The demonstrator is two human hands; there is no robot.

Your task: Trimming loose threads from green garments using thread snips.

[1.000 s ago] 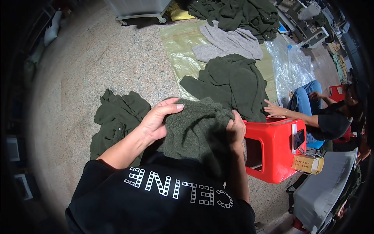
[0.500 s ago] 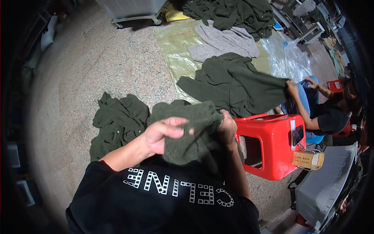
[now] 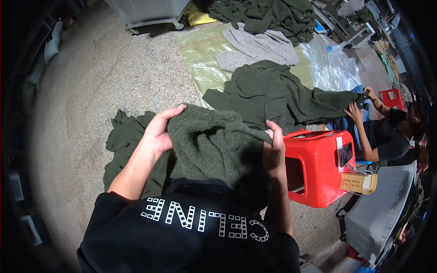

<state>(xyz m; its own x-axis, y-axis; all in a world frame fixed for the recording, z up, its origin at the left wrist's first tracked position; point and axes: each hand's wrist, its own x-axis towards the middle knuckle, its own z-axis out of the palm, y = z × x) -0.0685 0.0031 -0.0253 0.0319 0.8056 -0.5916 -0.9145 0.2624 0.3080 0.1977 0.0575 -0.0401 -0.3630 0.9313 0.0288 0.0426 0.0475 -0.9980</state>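
Observation:
Stretched between my hands in front of my chest is a dark green knitted garment [image 3: 214, 150], with an opening in its upper part. My left hand [image 3: 159, 132] grips its left edge, thumb on top. My right hand [image 3: 275, 150] pinches the right edge, and a small pale patch shows by the fingertips. Beyond to the left, another dark green garment [image 3: 125, 145] lies crumpled on the floor, partly hidden by my left arm. A larger dark green garment [image 3: 268, 91] spreads out ahead, its right end in a co-worker's hands [image 3: 359, 107].
A red plastic stool [image 3: 321, 168] stands right of my right arm, bearing a phone [image 3: 346, 154] and a small yellow box [image 3: 357, 183]. Grey knitwear [image 3: 259, 48] lies on yellowish plastic sheeting [image 3: 193, 54]. Wheeled grey bins stand at the top [image 3: 148, 11] and lower right [image 3: 378, 209].
My left hand has moved up and outward to the garment's left edge, spreading it wider. My right hand has shifted slightly right. The co-worker has drawn the other garment's end further right.

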